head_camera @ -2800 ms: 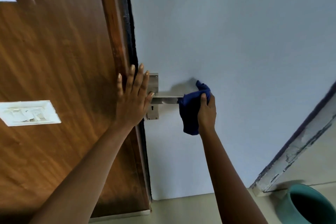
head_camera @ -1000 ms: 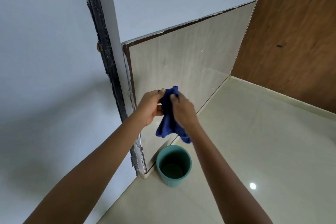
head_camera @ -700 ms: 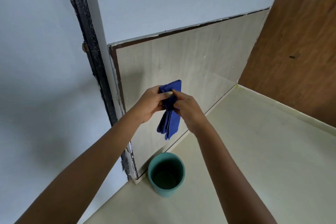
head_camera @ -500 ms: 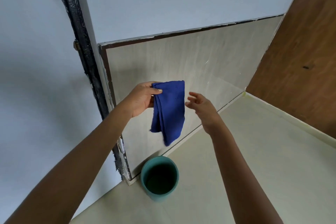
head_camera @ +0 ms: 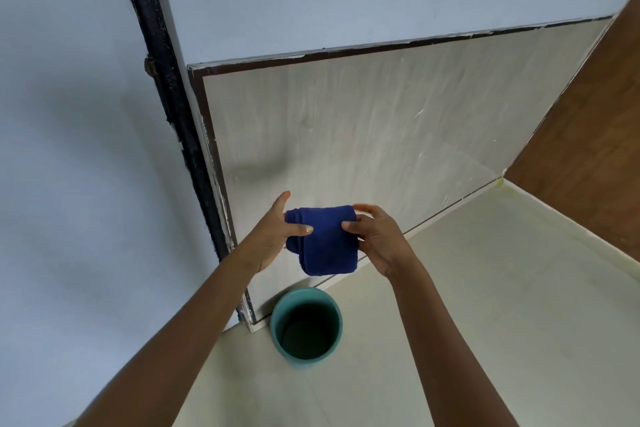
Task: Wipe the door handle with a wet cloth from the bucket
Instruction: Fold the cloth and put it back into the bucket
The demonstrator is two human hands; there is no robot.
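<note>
A folded dark blue cloth [head_camera: 327, 239] hangs between both my hands, above and slightly behind the teal bucket [head_camera: 277, 329]. My left hand [head_camera: 277, 236] pinches its left edge with thumb and fingers. My right hand [head_camera: 379, 237] grips its right edge. The bucket stands on the floor at the foot of the wall, its inside dark. The door handle is out of view.
A pale blue door or wall panel [head_camera: 69, 184] fills the left, edged by a black strip [head_camera: 173, 97]. A beige tiled wall section [head_camera: 363, 135] stands behind the cloth. A brown wooden panel [head_camera: 595, 135] closes the right. The cream floor [head_camera: 519, 305] spreads right of the bucket.
I turned from the door handle to the bucket corner. The cloth went from my right hand to my left, hung unfolded, and now both hands hold it folded over the bucket.
</note>
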